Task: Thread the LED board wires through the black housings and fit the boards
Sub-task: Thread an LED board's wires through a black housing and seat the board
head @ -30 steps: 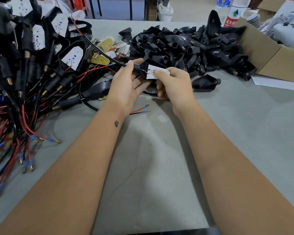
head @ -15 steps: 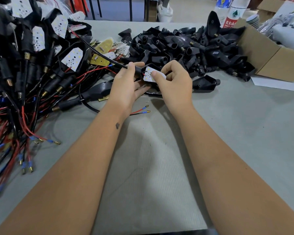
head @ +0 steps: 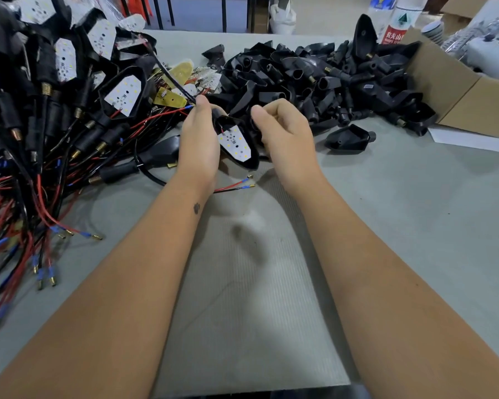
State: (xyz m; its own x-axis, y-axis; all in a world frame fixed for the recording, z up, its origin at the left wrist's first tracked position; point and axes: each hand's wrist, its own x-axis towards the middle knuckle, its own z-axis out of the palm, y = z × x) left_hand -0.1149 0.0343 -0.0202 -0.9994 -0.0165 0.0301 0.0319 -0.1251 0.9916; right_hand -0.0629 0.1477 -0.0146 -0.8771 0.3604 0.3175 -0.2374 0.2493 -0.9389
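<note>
We held a black housing (head: 244, 156) in our left hand (head: 199, 142), fingers wrapped round it, above the grey table (head: 415, 226) just near of the loose housing pile (head: 314, 79). The white LED board (head: 234, 143) sat face-up in the housing. Our right hand (head: 283, 133) hung beside it, curled; whether it gripped anything we couldn't tell.
</note>
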